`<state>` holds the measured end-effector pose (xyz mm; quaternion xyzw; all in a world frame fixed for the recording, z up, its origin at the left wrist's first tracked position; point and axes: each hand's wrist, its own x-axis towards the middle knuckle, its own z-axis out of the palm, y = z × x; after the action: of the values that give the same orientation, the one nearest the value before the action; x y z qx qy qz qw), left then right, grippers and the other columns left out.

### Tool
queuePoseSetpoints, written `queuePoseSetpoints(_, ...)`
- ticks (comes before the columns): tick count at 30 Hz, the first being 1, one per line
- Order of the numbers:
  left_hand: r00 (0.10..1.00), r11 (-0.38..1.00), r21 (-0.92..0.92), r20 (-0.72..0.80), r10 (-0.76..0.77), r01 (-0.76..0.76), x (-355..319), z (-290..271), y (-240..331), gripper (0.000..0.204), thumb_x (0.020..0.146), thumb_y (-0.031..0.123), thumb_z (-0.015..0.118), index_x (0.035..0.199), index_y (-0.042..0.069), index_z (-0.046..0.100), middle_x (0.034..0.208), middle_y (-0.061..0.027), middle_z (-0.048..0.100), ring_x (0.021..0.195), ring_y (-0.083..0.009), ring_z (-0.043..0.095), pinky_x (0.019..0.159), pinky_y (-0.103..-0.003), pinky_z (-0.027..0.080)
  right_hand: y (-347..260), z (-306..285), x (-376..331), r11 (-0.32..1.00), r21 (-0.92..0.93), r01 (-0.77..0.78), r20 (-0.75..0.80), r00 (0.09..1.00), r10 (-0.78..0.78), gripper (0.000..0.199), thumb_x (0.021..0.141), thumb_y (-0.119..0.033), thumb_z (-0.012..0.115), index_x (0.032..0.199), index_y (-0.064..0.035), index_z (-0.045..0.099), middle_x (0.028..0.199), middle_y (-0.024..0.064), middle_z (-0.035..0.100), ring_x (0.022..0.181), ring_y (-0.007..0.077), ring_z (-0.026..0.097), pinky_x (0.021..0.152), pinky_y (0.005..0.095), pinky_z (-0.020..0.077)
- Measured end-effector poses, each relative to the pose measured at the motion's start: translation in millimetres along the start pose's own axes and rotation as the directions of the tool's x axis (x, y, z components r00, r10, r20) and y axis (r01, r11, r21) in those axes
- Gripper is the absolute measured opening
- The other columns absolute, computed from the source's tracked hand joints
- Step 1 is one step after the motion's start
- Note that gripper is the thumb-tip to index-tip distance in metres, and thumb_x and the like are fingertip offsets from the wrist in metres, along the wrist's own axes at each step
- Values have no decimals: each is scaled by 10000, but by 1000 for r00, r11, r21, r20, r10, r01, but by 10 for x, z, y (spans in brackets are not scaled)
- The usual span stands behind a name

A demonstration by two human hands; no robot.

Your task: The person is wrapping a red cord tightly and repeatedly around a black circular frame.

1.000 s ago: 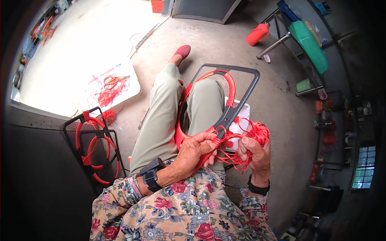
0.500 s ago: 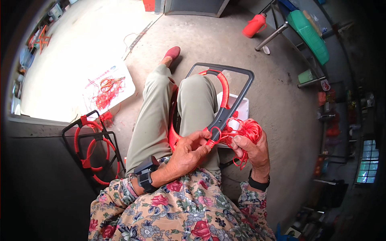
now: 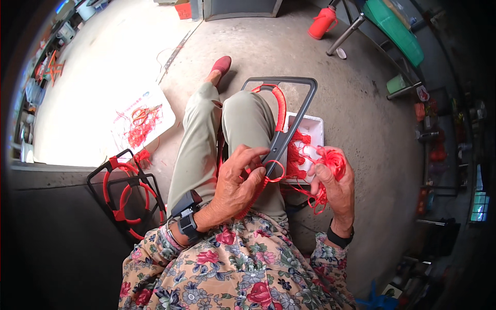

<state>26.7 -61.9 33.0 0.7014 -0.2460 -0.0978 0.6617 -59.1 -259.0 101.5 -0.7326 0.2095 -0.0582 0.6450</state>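
Across my lap lies a black frame with a round ring inside it, partly wrapped in red cord. My left hand grips the near part of this ring, thumb and forefinger beside a small loose loop of red cord. The wrapped stretch under that hand is mostly hidden by its fingers. To the right, apart from the frame, my right hand is closed around a bundle of red cord. Strands run between the bundle and the loop.
A white box with red cord inside stands beyond my right knee. On the floor at left, a white board carries tangled red cord and scissors. Several black frames with red rings lean nearby. A red thermos stands far right.
My right hand has moved right with the bundle, drawing away from the frame. My left hand has shifted slightly, its forefinger more extended. The frame has tilted left, uncovering more of the white box.
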Motion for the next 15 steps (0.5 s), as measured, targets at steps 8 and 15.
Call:
queuePoseSetpoints(8,979,998,51,198,38,-49,158,-68,-157,69,862,71,627,912,27,607,799,-25,546,689,-106,528,615,-243,424,271,23,-92,871,489,-50,-56,994,89,441,870,-184,656,1214,25,477,729,27,542,508,80,488,454,215,412)
queuePoseSetpoints(15,915,883,-368,378,-143,290,281,-164,-39,167,938,203,613,884,48,588,724,55,536,589,0,398,493,-184,300,238,231,-85,929,366,-50,-91,992,89,447,881,-167,646,1249,-15,445,752,38,544,515,98,494,449,215,415)
